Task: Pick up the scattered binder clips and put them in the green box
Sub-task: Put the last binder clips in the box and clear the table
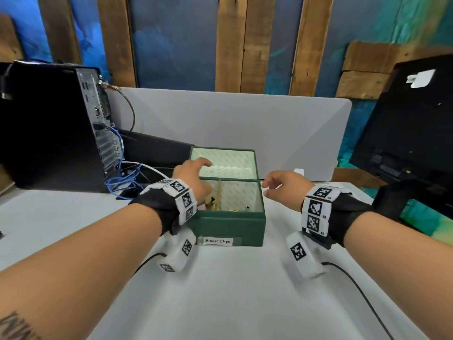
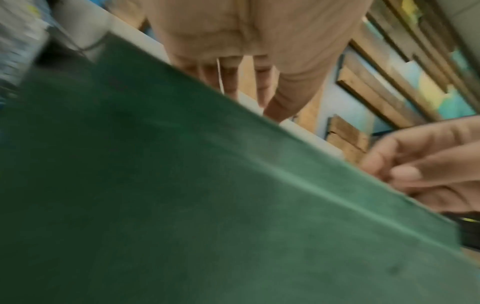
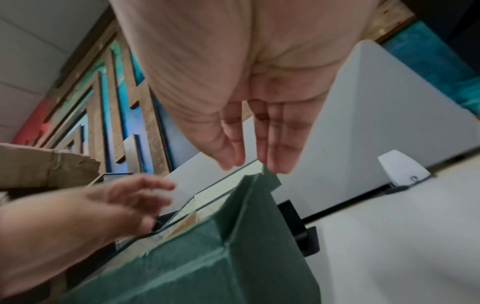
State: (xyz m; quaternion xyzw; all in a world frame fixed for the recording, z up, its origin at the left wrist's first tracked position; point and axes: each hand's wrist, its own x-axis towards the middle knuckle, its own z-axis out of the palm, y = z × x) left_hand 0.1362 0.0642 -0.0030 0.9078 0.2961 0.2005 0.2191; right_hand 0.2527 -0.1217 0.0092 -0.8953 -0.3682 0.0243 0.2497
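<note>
The green box (image 1: pixel 230 227) stands open mid-table, its lid (image 1: pixel 221 159) folded back and a "Binder Clips" label (image 1: pixel 217 240) on its front. Small black and gold binder clips (image 1: pixel 212 201) lie in the near compartment, beside a cardboard divider (image 1: pixel 219 195). My left hand (image 1: pixel 196 175) hovers over the box's left rim with fingers (image 2: pixel 233 78) relaxed and nothing in them. My right hand (image 1: pixel 279 185) hangs just off the box's right rim, fingers (image 3: pixel 275 144) straight and empty. The box wall (image 2: pixel 182 205) fills the left wrist view, and its corner (image 3: pixel 233 267) shows in the right wrist view.
A black computer tower (image 1: pixel 49 128) with blue cables (image 1: pixel 122 182) stands at the back left. A black monitor (image 1: pixel 407 123) is at the right. A grey divider panel (image 1: pixel 245 128) runs behind the box. Wrist-camera cables (image 1: pixel 355 285) trail over the white table (image 1: pixel 232 303).
</note>
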